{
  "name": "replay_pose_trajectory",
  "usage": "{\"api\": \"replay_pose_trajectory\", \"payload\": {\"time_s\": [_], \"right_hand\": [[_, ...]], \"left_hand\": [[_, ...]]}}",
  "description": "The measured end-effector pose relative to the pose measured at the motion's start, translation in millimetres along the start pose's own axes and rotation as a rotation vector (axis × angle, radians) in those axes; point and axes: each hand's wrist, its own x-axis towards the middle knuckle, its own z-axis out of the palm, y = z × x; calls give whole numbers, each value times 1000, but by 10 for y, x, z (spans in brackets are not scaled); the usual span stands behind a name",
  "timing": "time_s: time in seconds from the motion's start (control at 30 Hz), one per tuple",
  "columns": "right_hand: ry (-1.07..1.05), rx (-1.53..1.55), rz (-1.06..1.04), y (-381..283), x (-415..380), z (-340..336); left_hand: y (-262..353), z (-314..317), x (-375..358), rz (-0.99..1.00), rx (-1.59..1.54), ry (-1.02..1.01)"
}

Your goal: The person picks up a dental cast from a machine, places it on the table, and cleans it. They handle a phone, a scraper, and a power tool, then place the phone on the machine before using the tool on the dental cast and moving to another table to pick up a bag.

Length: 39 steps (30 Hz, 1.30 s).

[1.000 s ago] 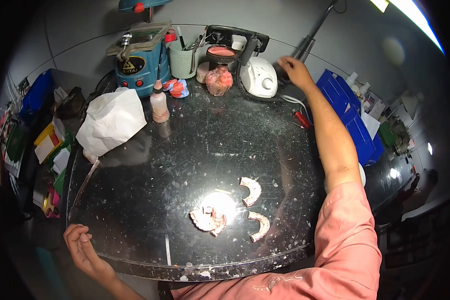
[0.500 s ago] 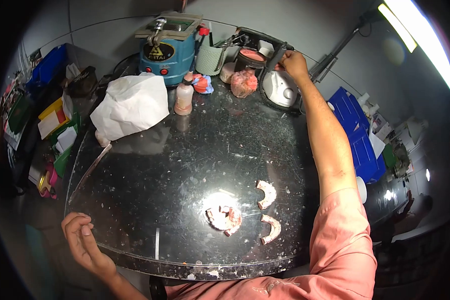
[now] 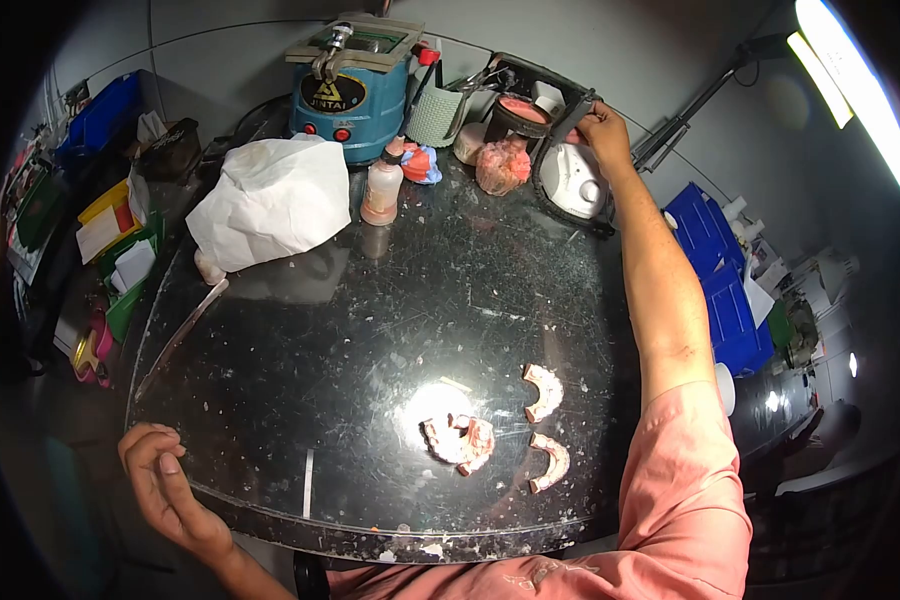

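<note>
Right hand [image 3: 604, 128] is stretched out to 1 o'clock at the far bench edge, on the black handpiece [image 3: 560, 120] that stands over the white micromotor control box [image 3: 573, 178]. Fingers look curled onto the handpiece, but whether they are truly clamped on it I cannot tell at this size.

Left hand [image 3: 160, 482] sits at 8 o'clock, at the near rim of the bench [image 3: 310, 330]. Fingers loosely curled, holding nothing, thumb just at the rim.

Near side, 5 o'clock: pink denture piece [image 3: 460, 440] lying in the lamp glare. Two curved wax rims just beside it to the right, one [image 3: 543, 390] farther, one [image 3: 550, 462] nearer, apart from each other.

Far side, 12 o'clock: blue Jintai vacuum former [image 3: 355, 85]. Beside it a green tool cup [image 3: 435, 115], a small squeeze bottle [image 3: 381, 190], and a pink plaster cast [image 3: 502, 165].

11 o'clock: crumpled white paper [image 3: 270, 200]. Flat metal blade [image 3: 180, 335] lies along the left rim. Blue bins [image 3: 715, 270] off the bench at 3 o'clock.
</note>
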Motion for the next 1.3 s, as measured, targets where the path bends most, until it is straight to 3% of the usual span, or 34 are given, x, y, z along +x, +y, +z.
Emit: {"api": "replay_pose_trajectory", "payload": {"time_s": [0.37,0.47,0.5,0.57,0.73,0.8,0.9,0.93,1.07,1.13,1.3], "right_hand": [[-163,279,372,-64,66,-165],[-155,-262,286,50,201,-226],[-156,-264,287,100,223,-237],[-168,-988,-179,171,243,-248],[-321,-881,-29,-258,-102,-221],[-288,-1133,-295,-258,-120,-306],[-129,-1097,-283,-398,-198,-177],[-112,-1085,-111,-555,-261,-75],[-105,-852,-202,-217,-36,-130],[-314,-572,119,-243,5,-138],[-342,-379,253,-183,38,-163]], "left_hand": [[-16,-11,0,-1,4,-3],[-42,-30,0,6,-1,-8],[-50,-35,1,11,-9,-15],[-56,-41,0,10,-12,-15],[-80,-51,-1,33,-18,2],[-70,-38,2,36,-16,-2],[-115,-63,-7,42,10,-9],[-111,-57,-1,44,9,-10],[-108,-55,-4,40,12,-1],[-105,-53,-4,38,5,-1],[-83,-44,1,27,3,-7]]}}
